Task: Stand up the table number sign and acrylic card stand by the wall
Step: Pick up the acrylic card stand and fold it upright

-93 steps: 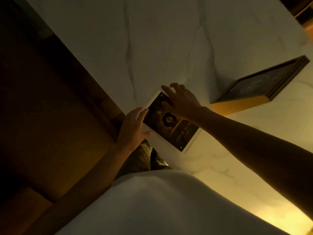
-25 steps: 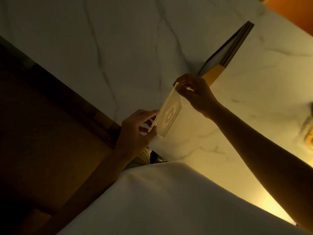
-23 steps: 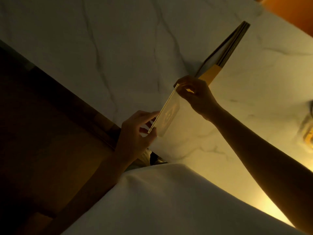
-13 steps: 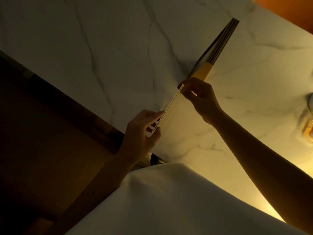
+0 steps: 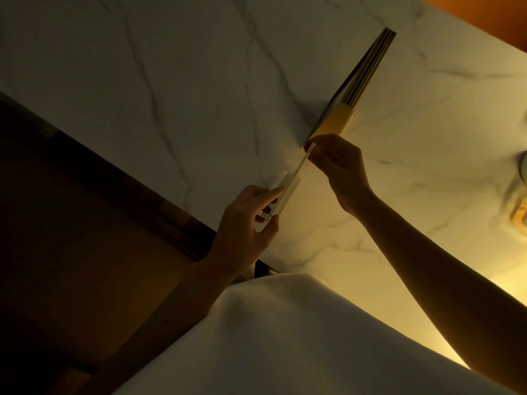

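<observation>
The clear acrylic card stand (image 5: 291,183) stands on edge on the white marble table (image 5: 199,81), seen edge-on as a thin bright strip. My left hand (image 5: 251,220) pinches its near end between thumb and fingers. My right hand (image 5: 339,163) pinches its far top corner. Just beyond my right hand, the table number sign (image 5: 359,81), dark with a yellow base, stands upright and is also seen nearly edge-on, in line with the card stand.
The table's dark wooden edge (image 5: 159,195) runs diagonally at the left, with dim wooden floor beyond. A warm glowing object (image 5: 520,209) sits at the right border. An orange surface (image 5: 484,15) fills the top right corner. My white clothing (image 5: 285,337) fills the bottom.
The card stand went from lying flat under both hands to tilted up, then fully on edge. The view shifted so both it and the number sign now appear edge-on.
</observation>
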